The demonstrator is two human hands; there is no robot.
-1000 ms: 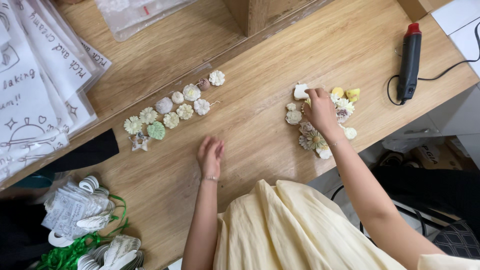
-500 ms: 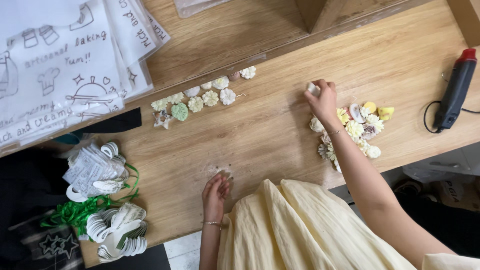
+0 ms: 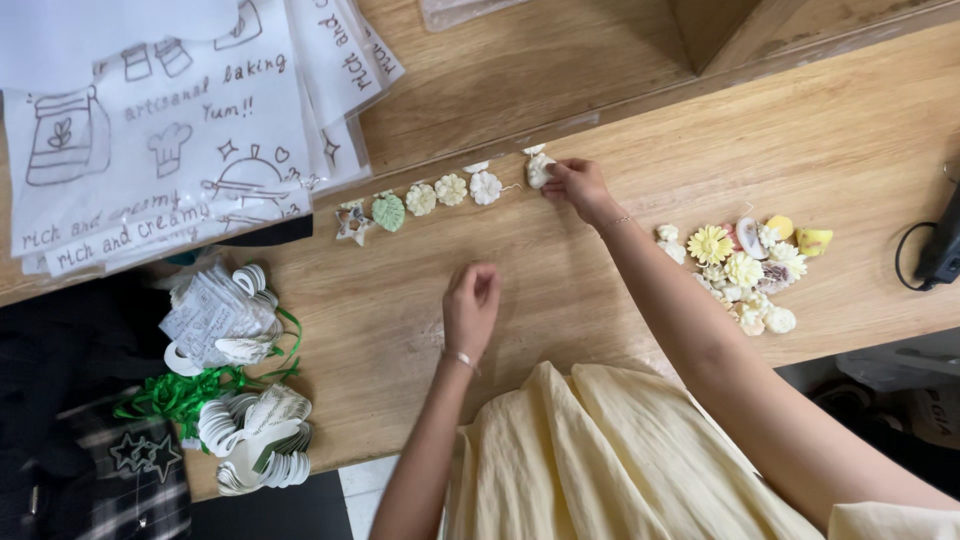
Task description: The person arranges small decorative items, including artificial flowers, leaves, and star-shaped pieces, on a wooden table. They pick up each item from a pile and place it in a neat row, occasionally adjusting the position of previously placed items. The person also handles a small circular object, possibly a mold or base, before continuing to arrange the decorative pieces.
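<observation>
Right hand [image 3: 578,186] outstretched, left hand [image 3: 470,305] curled

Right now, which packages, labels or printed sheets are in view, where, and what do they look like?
Stack of white paper sheets: upper left, fanned, with black hand-drawn sketches and lettering.
Clear plastic bag: top edge, mostly cut off.
White paper tags: lower left table edge, looped bundles beside green ribbon.
Cardboard box: lower right, under the table, dim.

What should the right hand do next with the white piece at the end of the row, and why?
Probably set it down and let go: the right hand holds the white piece just past the white flower ending the row of small ornaments, touching the table.
</observation>
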